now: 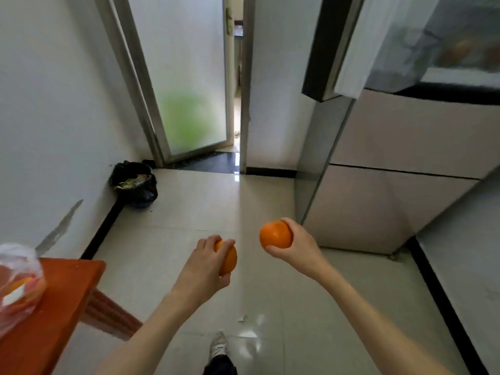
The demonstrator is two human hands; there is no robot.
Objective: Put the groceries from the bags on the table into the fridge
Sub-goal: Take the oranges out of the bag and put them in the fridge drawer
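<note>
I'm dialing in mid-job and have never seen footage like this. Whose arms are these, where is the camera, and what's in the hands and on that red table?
There is one picture, taken by a wide-angle camera worn on a person's head, looking forward and down, so the two bare arms are the wearer's own and straight lines bend near the edges. The left hand grips one orange; the right hand grips another orange. At lower left is the corner of a red table, with a thin plastic bag on it that seems to hold more fruit. At right stands the fridge, its upper door swung open. Also visible: a black rubbish bag by the wall, a frosted glass door ahead, and a shoe on the tiled floor.
</note>
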